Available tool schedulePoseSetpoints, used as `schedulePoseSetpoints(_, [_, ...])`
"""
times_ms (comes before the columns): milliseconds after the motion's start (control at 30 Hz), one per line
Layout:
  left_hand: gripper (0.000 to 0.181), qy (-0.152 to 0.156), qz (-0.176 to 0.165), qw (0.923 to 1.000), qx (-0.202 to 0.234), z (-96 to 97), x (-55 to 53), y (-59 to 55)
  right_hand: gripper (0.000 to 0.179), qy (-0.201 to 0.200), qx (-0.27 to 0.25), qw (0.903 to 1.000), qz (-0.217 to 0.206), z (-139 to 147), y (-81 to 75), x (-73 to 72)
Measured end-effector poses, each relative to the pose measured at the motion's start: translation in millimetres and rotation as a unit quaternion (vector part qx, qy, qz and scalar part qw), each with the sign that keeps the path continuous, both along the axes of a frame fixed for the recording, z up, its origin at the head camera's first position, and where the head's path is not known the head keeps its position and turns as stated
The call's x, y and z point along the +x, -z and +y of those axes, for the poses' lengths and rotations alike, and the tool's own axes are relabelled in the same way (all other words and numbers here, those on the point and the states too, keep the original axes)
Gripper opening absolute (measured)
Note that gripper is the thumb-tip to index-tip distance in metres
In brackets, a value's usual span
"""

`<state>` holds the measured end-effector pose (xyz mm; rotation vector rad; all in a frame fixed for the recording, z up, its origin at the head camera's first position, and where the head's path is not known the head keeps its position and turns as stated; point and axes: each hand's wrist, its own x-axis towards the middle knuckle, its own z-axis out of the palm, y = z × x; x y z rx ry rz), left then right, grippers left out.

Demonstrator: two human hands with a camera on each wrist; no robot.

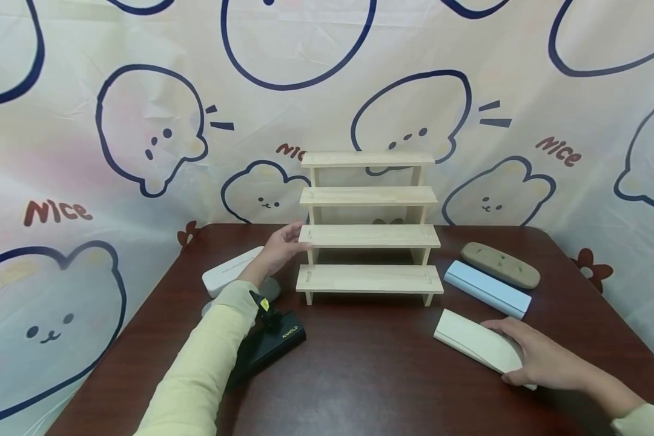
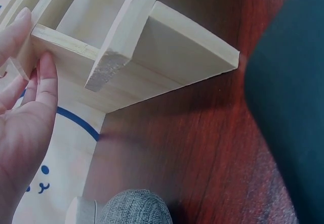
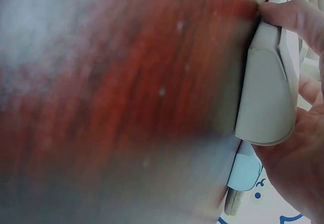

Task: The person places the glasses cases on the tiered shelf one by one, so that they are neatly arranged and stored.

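Observation:
A four-tier wooden stepped shelf (image 1: 367, 236) stands on the table. My left hand (image 1: 280, 251) pinches its left side at the second tier from the bottom; in the left wrist view, the thumb of that hand (image 2: 28, 113) lies above the shelf's wood and the fingers below. On the right, my right hand (image 1: 545, 354) grips a white glasses case (image 1: 476, 339) across its near end, thumb on one side and fingers on the other. In the right wrist view, the white case's end (image 3: 266, 97) faces the camera.
Behind the white case lie a light blue case (image 1: 487, 289) and an olive-brown case (image 1: 500, 265). To the left are a white box (image 1: 226, 270), a grey rounded case (image 1: 271, 289) partly hidden by my arm, and a black case (image 1: 272, 345). A patterned cloth (image 1: 283, 115) hangs behind the table.

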<state>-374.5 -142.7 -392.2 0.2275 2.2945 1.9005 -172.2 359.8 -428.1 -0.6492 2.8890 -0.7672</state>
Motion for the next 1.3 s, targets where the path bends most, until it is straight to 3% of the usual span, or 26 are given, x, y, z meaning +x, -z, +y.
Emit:
schedulePoseSetpoints(233, [0.080,0.003,0.000,1.0000,0.000,0.0,1.2,-1.1,0.081,0.016,0.017,0.9997,0.011,1,-4.1,-0.6])
schedulePoseSetpoints(467, [0.081,0.005,-0.002,1.0000,0.006,-0.5,1.2,-1.5,0.075,0.004,0.003,0.9989,0.047,1,-11.7,-4.1])
schedulePoseSetpoints(633, [0.079,0.009,-0.002,0.9999,0.014,-0.6,0.7,-1.4,0.073,0.007,-0.008,0.9994,0.034,-3,-21.3,-6.8])
schedulePoseSetpoints(767, [0.079,0.008,-0.002,0.9999,0.014,-0.6,0.0,-0.6,0.073,0.013,-0.023,0.9993,0.026,-5,-28.6,-11.4])
schedulePoseSetpoints(1067, [0.076,0.004,-0.010,0.9997,0.023,1.4,0.0,-1.4,0.072,-0.009,-0.037,0.9964,0.076,-13,-46.6,-23.0])
schedulePoseSetpoints(1300, [0.076,0.010,-0.016,0.9994,0.030,1.4,0.1,-2.9,0.071,-0.003,-0.022,0.9948,0.099,-22,-61.1,-38.8])
